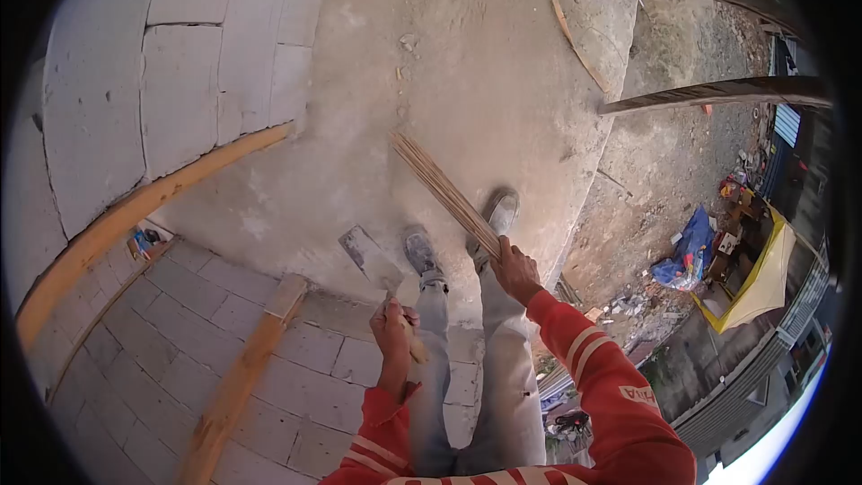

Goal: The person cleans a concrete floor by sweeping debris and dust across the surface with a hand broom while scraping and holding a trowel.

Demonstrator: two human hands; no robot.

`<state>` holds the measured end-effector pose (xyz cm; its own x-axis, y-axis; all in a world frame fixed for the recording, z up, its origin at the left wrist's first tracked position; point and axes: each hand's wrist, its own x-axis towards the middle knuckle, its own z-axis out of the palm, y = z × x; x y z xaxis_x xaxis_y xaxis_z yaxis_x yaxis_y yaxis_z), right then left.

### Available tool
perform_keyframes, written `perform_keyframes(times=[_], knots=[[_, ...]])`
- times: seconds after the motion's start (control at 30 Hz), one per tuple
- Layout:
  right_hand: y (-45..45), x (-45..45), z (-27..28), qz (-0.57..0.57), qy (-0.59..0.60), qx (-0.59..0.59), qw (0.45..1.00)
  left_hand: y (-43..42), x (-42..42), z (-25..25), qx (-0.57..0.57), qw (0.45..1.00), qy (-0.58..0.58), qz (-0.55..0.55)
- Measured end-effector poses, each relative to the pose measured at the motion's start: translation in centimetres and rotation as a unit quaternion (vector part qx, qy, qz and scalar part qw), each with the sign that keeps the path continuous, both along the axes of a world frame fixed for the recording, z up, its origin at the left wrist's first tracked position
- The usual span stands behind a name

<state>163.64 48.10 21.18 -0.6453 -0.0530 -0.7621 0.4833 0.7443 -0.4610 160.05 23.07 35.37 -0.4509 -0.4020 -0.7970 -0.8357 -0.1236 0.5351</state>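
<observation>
My left hand (391, 330) is closed around the pale handle of a flat-bladed trowel (366, 254). Its grey, worn blade points away from me over the concrete, left of my shoes. In my right hand (515, 273) is a stick broom (442, 187), a bundle of thin brown sticks. The sticks slant forward and left above the floor, and their tips fan out slightly. Whether the tips touch the concrete, I cannot tell.
I stand on a dusty concrete floor (503, 63). A block wall (180, 81) and wooden posts (157, 189) rise at left. The slab's edge (600, 157) runs along the right, with two dark poles (709, 92) beside it. Beyond lie rubble and a blue tarp (687, 251).
</observation>
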Motion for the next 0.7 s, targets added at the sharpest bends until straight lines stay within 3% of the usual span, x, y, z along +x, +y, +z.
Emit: perform_keyframes(times=[0.1, 0.23, 0.37, 0.5, 0.7], knots=[[-2.2, 2.8, -3.9, 0.158, 0.01, -0.017, 0.987, -0.7, 5.9, -1.4, -0.002, 1.0, -0.022, 0.014], [-3.9, 4.7, -15.9, 0.329, 0.062, 0.056, 0.941, -2.3, 13.0, -3.9, -0.032, 0.997, -0.061, 0.034], [0.5, -5.1, -20.8, 0.279, 0.089, 0.169, 0.941, -5.7, 20.1, -3.7, -0.071, 0.991, -0.098, 0.05], [4.7, -14.9, -17.3, 0.186, 0.087, 0.254, 0.945, -9.1, 26.7, -3.3, -0.082, 0.982, -0.124, 0.117], [3.3, -18.9, -12.4, 0.107, 0.24, 0.214, 0.941, -10.5, 30.9, -1.9, -0.057, 0.964, -0.124, 0.229]])
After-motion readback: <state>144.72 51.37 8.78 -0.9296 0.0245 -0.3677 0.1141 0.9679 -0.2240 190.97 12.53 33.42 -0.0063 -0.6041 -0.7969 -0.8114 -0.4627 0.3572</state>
